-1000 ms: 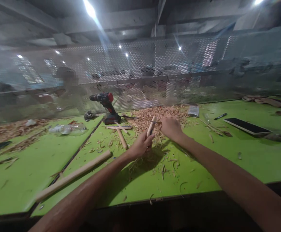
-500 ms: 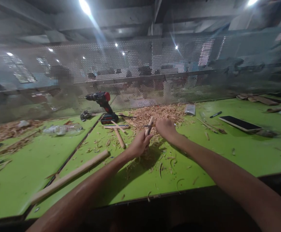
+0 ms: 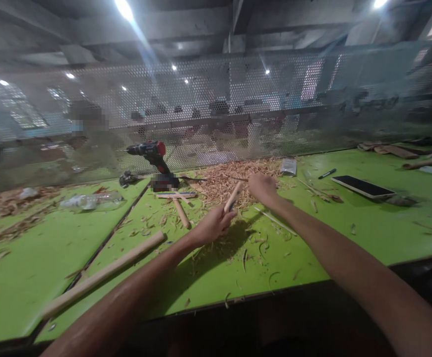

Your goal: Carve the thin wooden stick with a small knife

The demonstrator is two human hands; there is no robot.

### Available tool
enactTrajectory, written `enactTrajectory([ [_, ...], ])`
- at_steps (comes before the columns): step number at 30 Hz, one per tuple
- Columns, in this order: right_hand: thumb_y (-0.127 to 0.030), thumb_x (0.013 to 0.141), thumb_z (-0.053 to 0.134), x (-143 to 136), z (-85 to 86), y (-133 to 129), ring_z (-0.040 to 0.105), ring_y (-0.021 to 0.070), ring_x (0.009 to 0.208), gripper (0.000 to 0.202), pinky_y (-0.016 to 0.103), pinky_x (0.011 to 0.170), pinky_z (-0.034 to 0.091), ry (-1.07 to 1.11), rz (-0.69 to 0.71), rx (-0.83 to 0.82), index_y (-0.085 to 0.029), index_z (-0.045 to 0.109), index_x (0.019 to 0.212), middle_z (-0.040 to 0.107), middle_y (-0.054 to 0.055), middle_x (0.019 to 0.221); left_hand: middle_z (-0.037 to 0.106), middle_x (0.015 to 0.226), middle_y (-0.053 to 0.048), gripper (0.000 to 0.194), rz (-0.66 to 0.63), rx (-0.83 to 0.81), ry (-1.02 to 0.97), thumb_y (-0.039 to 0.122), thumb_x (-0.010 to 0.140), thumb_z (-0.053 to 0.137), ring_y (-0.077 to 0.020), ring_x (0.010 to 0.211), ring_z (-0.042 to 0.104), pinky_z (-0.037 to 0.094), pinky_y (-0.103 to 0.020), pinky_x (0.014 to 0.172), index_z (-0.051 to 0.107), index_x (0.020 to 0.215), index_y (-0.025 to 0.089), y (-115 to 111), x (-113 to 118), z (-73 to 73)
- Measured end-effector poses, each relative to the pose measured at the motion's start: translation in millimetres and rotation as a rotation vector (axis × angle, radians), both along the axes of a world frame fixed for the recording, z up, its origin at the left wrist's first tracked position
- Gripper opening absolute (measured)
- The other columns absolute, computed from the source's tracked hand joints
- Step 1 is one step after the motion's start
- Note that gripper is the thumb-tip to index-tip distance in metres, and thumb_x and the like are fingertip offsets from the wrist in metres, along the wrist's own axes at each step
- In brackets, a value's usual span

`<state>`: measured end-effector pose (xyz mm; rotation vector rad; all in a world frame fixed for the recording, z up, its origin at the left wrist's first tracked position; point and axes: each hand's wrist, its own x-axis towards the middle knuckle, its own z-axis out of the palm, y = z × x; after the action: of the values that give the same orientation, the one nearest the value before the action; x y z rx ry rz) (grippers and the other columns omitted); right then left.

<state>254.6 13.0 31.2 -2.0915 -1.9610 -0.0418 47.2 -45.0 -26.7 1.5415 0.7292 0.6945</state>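
My left hand (image 3: pixel 217 223) is closed round a short pale wooden stick (image 3: pixel 233 197), which points up and away over the table. To its right my right hand (image 3: pixel 263 188) is a fist round the handle end of a thin dark blade (image 3: pixel 238 179); the handle itself is hidden. The blade points left, just beyond the tip of the stick, and looks apart from it. Beneath and behind both hands lies a heap of curled wood shavings (image 3: pixel 219 181) on the green table (image 3: pixel 208 287).
A cordless drill (image 3: pixel 158 161) stands left of the heap, near a short rod (image 3: pixel 181 213). A long wooden rod (image 3: pixel 107 272) and a plastic bottle (image 3: pixel 92 200) lie at left. On the right are a pen (image 3: pixel 327 173) and a phone (image 3: pixel 363 186). Behind runs a perforated screen (image 3: pixel 201 124).
My right hand has moved to the right with the blade, which has left the stick. A long thin strip now shows on the table beside my right forearm. The view has shifted slightly.
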Motion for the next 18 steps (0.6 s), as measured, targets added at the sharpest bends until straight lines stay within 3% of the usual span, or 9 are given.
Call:
enactTrajectory([
  [3, -0.01, 0.1, 0.053, 22, 7.3, 5, 0.073, 0.0362, 0.111, 0.033, 0.04, 0.09, 0.053, -0.029, -0.13, -0.01, 0.003, 0.078, 0.117, 0.075, 0.033, 0.114, 0.036, 0.066, 0.01, 0.039, -0.072, -0.012, -0.022, 0.052, 0.097, 0.067, -0.0063, 0.048, 0.031, 0.024, -0.023, 0.046, 0.039, 0.091, 0.025, 0, -2, -1.7],
  [6, -0.02, 0.103, 0.051, 26, 12.5, 3, 0.073, 0.0359, 0.113, 0.037, 0.038, 0.09, 0.054, -0.037, -0.143, -0.005, -0.002, 0.078, 0.121, 0.074, 0.032, 0.119, 0.034, 0.064, 0.011, 0.038, -0.04, -0.066, -0.066, 0.05, 0.097, 0.069, -0.0061, 0.047, 0.029, 0.02, -0.022, 0.045, 0.042, 0.094, 0.024, 2, -4, -0.7],
  [13, -0.027, 0.104, 0.047, -23, 11.0, -26, 0.075, 0.0262, 0.101, 0.039, 0.028, 0.082, 0.051, -0.078, 0.089, -0.018, -0.008, 0.08, 0.115, 0.08, 0.021, 0.11, 0.032, 0.062, 0.013, 0.051, -0.025, -0.191, -0.198, 0.06, 0.09, 0.076, -0.0032, 0.044, 0.023, 0.018, -0.017, 0.041, 0.041, 0.094, 0.024, 4, -9, 11.1],
  [18, -0.028, 0.101, 0.053, -49, 5.1, -43, 0.075, 0.0291, 0.106, 0.035, 0.032, 0.089, 0.054, -0.112, 0.198, -0.058, -0.012, 0.081, 0.115, 0.08, 0.02, 0.113, 0.031, 0.063, 0.013, 0.053, -0.061, -0.211, -0.268, 0.062, 0.087, 0.078, -0.0022, 0.043, 0.02, 0.015, -0.015, 0.04, 0.045, 0.094, 0.022, 2, -10, 15.9],
])
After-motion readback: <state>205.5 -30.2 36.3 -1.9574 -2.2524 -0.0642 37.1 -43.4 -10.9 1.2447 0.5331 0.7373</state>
